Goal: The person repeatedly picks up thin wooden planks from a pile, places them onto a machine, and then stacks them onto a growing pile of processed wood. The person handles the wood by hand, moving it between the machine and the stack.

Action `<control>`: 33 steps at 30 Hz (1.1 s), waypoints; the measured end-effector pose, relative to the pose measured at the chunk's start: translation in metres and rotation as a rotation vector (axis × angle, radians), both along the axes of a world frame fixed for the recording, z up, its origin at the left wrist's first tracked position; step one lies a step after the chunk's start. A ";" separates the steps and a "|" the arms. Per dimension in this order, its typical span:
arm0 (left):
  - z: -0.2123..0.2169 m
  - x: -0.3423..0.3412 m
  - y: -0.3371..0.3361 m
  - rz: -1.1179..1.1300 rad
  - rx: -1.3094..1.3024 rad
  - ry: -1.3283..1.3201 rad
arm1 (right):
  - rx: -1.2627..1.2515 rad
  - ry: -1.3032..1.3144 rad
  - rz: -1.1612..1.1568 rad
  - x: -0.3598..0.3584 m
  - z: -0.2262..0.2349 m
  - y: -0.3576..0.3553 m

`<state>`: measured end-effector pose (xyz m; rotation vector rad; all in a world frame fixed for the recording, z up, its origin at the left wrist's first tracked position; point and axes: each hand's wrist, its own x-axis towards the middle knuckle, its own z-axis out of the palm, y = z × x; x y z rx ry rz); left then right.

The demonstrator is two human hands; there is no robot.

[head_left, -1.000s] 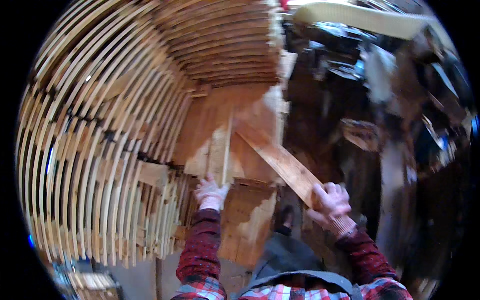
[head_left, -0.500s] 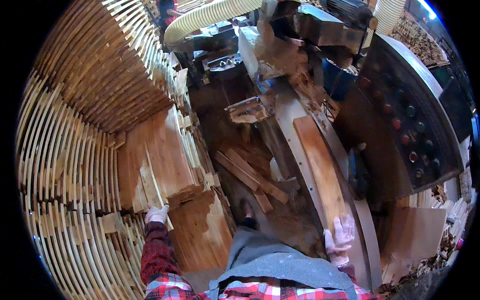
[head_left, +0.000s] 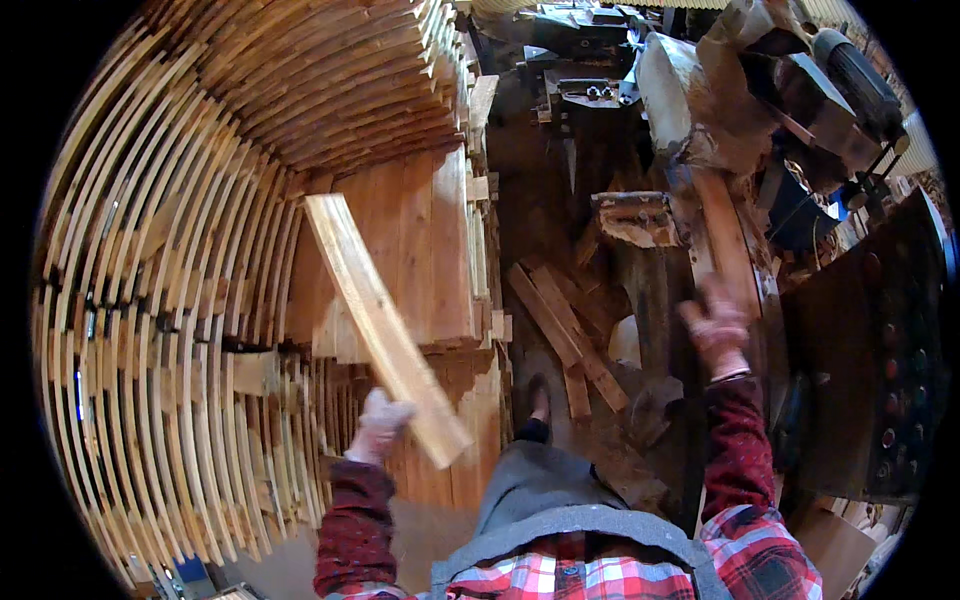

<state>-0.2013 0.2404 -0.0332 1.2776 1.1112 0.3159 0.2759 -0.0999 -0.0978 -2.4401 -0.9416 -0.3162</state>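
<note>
My left hand (head_left: pixel 380 422) is gloved and closed around a long pale wooden board (head_left: pixel 388 325), gripping its edge close to the near end. The board is tilted above a stack of reddish-brown planks (head_left: pixel 415 250). On the right, my gloved right hand (head_left: pixel 718 328) has its fingers apart, somewhat blurred. It is beside the near part of another wooden board (head_left: pixel 727 235), which lies on the narrow metal bed of a machine, its far end under the machine head. Whether the right hand touches that board I cannot tell.
Tall stacks of boards (head_left: pixel 180 240) rise along the left. Loose wood offcuts (head_left: pixel 560 325) lie on the floor between stack and machine. A dark control panel (head_left: pixel 870 350) with buttons stands at the right. Dusty machinery (head_left: pixel 690 95) fills the back. My foot (head_left: pixel 540 398) is on the floor.
My left hand has lifted the pale board off the stack. The board on the machine bed has moved forward under the machine head. The view has swung left.
</note>
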 end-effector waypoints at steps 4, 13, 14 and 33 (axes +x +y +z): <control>-0.025 0.044 -0.116 -0.087 -0.205 -0.159 | -0.017 0.320 0.755 -0.184 0.117 0.037; 0.021 0.214 -0.144 -0.640 0.697 0.010 | 0.117 0.065 0.055 -0.269 0.049 -0.239; -0.004 0.225 -0.098 -0.547 0.822 0.190 | 0.082 0.076 -0.041 -0.281 0.039 -0.250; 0.027 0.120 0.084 -0.276 0.456 0.027 | -0.146 -0.179 -0.119 0.065 -0.007 0.001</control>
